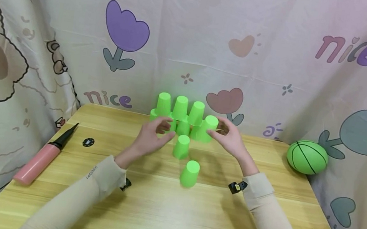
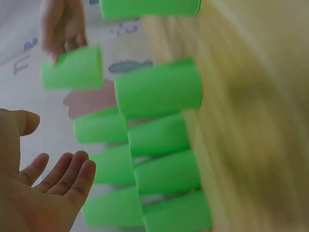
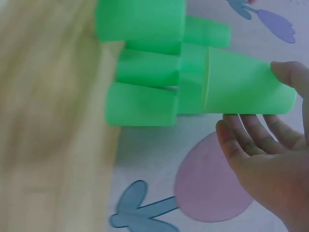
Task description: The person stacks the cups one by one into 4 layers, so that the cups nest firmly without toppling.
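My right hand pinches a green cup, mouth down, between thumb and fingers at the right end of a cup stack. In the right wrist view this held cup overlaps the cups behind it. Three upturned cups form the stack's upper row, the middle one among them, over a lower row of several cups. My left hand hovers before the stack's left side, fingers loosely bent, holding nothing. Two single cups stand upside down nearer me, one behind the other.
A pink hand pump with a black nozzle lies along the wooden table's left side, near a black round chip. A green ball sits at the right back edge. A printed curtain hangs close behind the stack.
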Motion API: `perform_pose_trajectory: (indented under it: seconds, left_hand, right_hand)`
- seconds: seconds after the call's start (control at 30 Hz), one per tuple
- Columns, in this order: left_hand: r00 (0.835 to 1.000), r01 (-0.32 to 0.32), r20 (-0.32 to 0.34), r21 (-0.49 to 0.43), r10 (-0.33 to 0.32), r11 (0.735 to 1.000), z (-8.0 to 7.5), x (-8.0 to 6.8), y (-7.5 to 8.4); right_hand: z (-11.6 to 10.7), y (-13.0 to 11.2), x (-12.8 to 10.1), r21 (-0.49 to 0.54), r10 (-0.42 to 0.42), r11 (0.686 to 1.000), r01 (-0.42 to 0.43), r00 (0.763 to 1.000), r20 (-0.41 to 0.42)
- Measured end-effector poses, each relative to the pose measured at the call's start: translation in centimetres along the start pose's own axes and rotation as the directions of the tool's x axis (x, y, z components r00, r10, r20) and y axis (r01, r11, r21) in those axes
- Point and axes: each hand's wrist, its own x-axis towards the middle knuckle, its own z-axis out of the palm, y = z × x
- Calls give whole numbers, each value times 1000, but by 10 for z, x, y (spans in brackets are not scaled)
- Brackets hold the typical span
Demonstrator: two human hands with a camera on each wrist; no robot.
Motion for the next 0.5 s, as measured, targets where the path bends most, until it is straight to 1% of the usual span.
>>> perform_pose_trajectory:
  seconds: [0.13,0.23,0.4,0.5]
  left_hand:
    - [996,16,90,-37,-12,999,9,-17,6]
    - [987,25,158,-48,-17,999,16,-28,10]
    - [967,20,253,-54,-6,998,30,-45,12]
    - [951,13,310,-57,5,998,38,-53,12]
  right_hand:
    - [-3,-15,15,-6,-13,1000,12,999,-48]
    - [-5,-28,27,-2,-20,1000,20,997,-80]
    - [-5,-44,49,1,-31,1000,31,993,-114]
    - [-1,-51,62,-7,-34,999,33,991,-132]
